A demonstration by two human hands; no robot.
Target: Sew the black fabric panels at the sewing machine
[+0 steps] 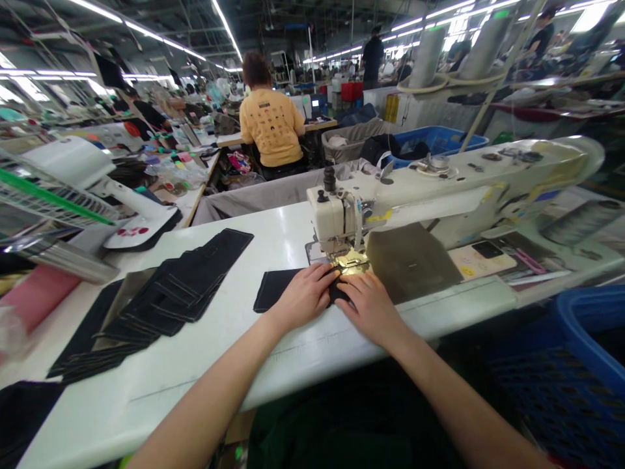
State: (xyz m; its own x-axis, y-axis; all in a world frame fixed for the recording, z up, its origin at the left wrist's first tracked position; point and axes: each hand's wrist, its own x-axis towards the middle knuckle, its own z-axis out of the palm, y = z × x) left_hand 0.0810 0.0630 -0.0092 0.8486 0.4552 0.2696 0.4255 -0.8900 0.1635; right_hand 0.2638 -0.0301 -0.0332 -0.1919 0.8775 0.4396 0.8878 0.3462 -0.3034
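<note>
Both hands are at the needle area of a white sewing machine (336, 218), on a dark fabric piece (276, 288). My left hand (306, 292) has its fingers bent together on the fabric, close to the presser foot. My right hand (367, 301) pinches the same fabric from the other side, its fingertips at a gold-coloured metal plate (352, 262). Much of the fabric between the hands is hidden under my fingers. To the left lies a fanned-out stack of dark fabric pieces (180, 286) with light stitching along their edges.
A brown-grey sheet (410, 260) lies beside the machine bed. Further right are a phone (487, 250) and a pink-handled tool (530, 260). A blue basket (561, 352) stands at the lower right. A person in a yellow shirt (271, 127) sits ahead, facing away.
</note>
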